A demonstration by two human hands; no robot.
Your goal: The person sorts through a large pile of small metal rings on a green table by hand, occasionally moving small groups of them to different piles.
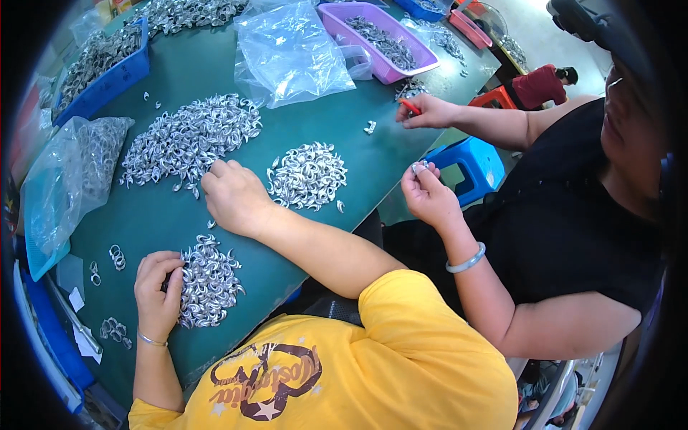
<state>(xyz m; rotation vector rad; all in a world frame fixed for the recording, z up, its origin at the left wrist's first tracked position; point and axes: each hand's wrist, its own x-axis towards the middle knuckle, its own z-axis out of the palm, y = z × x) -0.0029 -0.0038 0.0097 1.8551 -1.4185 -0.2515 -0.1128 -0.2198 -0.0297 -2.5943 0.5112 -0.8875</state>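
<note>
My left hand rests on the table against the left edge of the nearest heap of small silver crescent-shaped metal pieces. Its fingers are curved and its thumb stands apart from them. Farther off, my right hand is at the near edge of the largest heap of silver pieces, fingers bent down and closed. Whatever its fingertips hold is hidden. To the right of that hand lies a third, rounder heap of silver pieces. One loose piece lies between my right hand and the nearest heap.
On the right, a co-worker holds a red-handled tool and a small silver piece. Around the green table are a blue bin, a purple bin, plastic bags and several rings. A blue stool stands beyond its edge.
</note>
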